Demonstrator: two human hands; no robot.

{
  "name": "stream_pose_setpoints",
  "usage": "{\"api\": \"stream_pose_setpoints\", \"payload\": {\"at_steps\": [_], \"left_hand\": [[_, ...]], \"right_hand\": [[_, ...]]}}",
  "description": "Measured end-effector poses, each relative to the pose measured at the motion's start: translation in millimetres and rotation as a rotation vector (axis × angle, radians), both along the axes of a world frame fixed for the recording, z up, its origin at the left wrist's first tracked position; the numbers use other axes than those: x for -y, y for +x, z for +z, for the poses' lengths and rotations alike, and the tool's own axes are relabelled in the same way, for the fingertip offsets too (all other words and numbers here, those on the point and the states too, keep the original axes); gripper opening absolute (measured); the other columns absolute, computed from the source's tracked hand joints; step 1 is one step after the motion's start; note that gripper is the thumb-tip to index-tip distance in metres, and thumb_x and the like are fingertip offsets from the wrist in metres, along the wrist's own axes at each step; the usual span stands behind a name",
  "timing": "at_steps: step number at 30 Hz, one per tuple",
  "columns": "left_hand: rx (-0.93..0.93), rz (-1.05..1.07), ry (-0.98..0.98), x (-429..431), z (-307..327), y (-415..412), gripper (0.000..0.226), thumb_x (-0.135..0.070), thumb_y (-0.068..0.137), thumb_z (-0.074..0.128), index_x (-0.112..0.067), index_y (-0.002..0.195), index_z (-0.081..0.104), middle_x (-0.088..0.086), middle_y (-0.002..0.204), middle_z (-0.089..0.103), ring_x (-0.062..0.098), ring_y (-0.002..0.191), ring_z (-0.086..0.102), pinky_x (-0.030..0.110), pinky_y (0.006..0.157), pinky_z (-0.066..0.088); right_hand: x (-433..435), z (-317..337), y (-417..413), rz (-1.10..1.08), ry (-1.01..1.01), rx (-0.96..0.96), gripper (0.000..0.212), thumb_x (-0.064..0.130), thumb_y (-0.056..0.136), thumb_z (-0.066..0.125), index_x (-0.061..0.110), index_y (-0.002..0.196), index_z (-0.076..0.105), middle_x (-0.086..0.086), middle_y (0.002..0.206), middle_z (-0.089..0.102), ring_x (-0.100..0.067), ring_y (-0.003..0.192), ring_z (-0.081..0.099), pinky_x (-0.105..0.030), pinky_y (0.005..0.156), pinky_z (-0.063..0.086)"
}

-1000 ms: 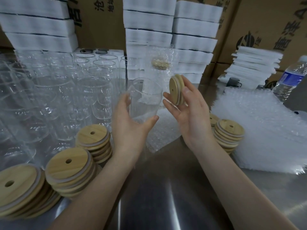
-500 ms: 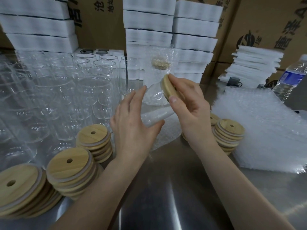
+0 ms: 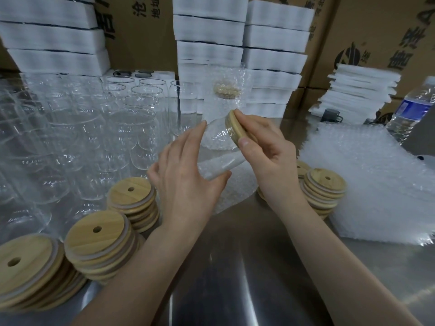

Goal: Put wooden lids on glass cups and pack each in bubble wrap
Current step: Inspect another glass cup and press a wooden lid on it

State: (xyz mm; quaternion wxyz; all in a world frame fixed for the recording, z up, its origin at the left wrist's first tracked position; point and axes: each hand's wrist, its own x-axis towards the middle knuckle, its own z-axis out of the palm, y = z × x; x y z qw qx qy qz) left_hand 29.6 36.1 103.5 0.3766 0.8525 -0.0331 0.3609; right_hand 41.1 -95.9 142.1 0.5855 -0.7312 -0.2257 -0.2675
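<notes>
Lid [image 3: 232, 128] moved onto cup [image 3: 220, 164] rim, right hand [image 3: 270, 161] pinching it

Your lid [image 3: 231, 128]: pale tan wood
Your cup [image 3: 216, 137]: clear
Bubble wrap [image 3: 367, 184]: white, bubble-dotted
Desk [image 3: 235, 278]: grey, shiny
Bottle label [image 3: 409, 109]: blue

black chinese characters are printed on the middle box [image 3: 146, 43]; only "地址" can be read, the rest being cut off at the frame's edge. a round black logo [image 3: 350, 57] and large characters, partly hidden, are printed on the right box [image 3: 376, 31]. the bottle's blue label [image 3: 408, 110] is too blurred to be read.
</notes>
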Motion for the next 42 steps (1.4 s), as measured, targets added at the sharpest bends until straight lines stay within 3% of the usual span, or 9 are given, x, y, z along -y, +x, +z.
{"api": "stream_pose_setpoints", "payload": {"at_steps": [11, 16, 20, 27, 30, 33, 37, 39, 42], "left_hand": [[-0.029, 0.021, -0.038, -1, -1, 3, 0.093, -0.046, 0.066, 0.084, -0.046, 0.144, 0.034, -0.015, 0.143, 0.047, 0.012, 0.134, 0.039, 0.034, 0.101, 0.020], [-0.050, -0.067, -0.193, 3, -4, 6, 0.092, -0.051, 0.062, 0.083, -0.049, 0.136, 0.029, -0.012, 0.138, 0.053, 0.016, 0.129, 0.049, 0.052, 0.105, 0.041], [-0.064, -0.118, -0.315, 6, -9, 7, 0.091, -0.048, 0.062, 0.087, -0.047, 0.134, 0.033, -0.015, 0.133, 0.055, 0.008, 0.124, 0.053, 0.030, 0.097, 0.042], [-0.161, -0.205, -0.440, 6, -13, 10, 0.094, -0.043, 0.067, 0.087, -0.035, 0.143, 0.033, -0.007, 0.136, 0.052, 0.007, 0.118, 0.050, 0.026, 0.093, 0.037], [-0.171, -0.208, -0.499, 6, -12, 10, 0.091, -0.039, 0.068, 0.087, -0.032, 0.141, 0.034, -0.004, 0.135, 0.052, 0.007, 0.116, 0.050, 0.024, 0.091, 0.037], [-0.176, -0.211, -0.562, 5, -11, 11, 0.089, -0.037, 0.068, 0.087, -0.030, 0.140, 0.036, -0.005, 0.128, 0.050, 0.010, 0.117, 0.052, 0.024, 0.090, 0.038], [-0.169, -0.176, -0.555, 2, -9, 14, 0.089, -0.034, 0.068, 0.087, -0.028, 0.140, 0.035, -0.009, 0.125, 0.049, 0.006, 0.112, 0.051, 0.014, 0.085, 0.037], [-0.163, -0.167, -0.553, 1, -9, 14, 0.090, -0.034, 0.068, 0.087, -0.029, 0.140, 0.034, -0.008, 0.129, 0.050, 0.005, 0.112, 0.051, 0.012, 0.085, 0.038], [-0.162, -0.157, -0.542, 2, -8, 12, 0.089, -0.035, 0.069, 0.087, -0.030, 0.140, 0.033, -0.004, 0.136, 0.050, 0.007, 0.119, 0.050, 0.025, 0.096, 0.039]], "right_hand": [[-1, -3, 3, 0.042, -0.081, -0.018, 0.042, 0.009, 0.097, 0.052, 0.007, 0.139, 0.051, -0.014, 0.136, 0.052, 0.002, 0.121, 0.049, -0.008, 0.095, 0.040], [-3, -8, 3, 0.126, -0.038, -0.086, 0.043, 0.030, 0.100, 0.039, 0.034, 0.143, 0.036, 0.010, 0.148, 0.043, -0.005, 0.140, 0.038, -0.042, 0.116, 0.035], [-1, -13, 12, -0.129, 0.058, -0.160, 0.033, 0.023, 0.104, 0.040, 0.024, 0.134, 0.054, 0.010, 0.121, 0.062, -0.011, 0.117, 0.058, -0.045, 0.103, 0.047], [22, -18, 28, -0.584, -0.286, -0.165, 0.030, 0.000, 0.088, 0.052, 0.015, 0.107, 0.069, 0.007, 0.100, 0.060, -0.009, 0.094, 0.054, -0.020, 0.081, 0.039], [25, -14, 31, -0.465, -0.418, -0.250, 0.024, 0.003, 0.085, 0.056, 0.023, 0.084, 0.069, 0.017, 0.079, 0.057, -0.003, 0.075, 0.055, -0.014, 0.065, 0.036], [15, -21, 29, -0.251, -0.622, -0.342, 0.019, 0.009, 0.085, 0.062, 0.021, 0.094, 0.073, 0.014, 0.081, 0.063, -0.004, 0.074, 0.057, -0.006, 0.064, 0.038], [7, -37, 31, -0.129, -0.838, -0.450, 0.028, 0.021, 0.082, 0.072, 0.013, 0.109, 0.071, 0.005, 0.091, 0.062, -0.009, 0.081, 0.054, -0.017, 0.063, 0.036], [6, -39, 32, -0.094, -0.875, -0.471, 0.023, 0.028, 0.079, 0.078, 0.014, 0.097, 0.073, 0.006, 0.084, 0.058, -0.009, 0.076, 0.054, -0.018, 0.060, 0.034], [4, -41, 34, -0.134, -0.887, -0.437, 0.008, 0.024, 0.083, 0.076, 0.018, 0.081, 0.071, 0.005, 0.080, 0.059, -0.010, 0.075, 0.057, -0.022, 0.067, 0.038]]}}
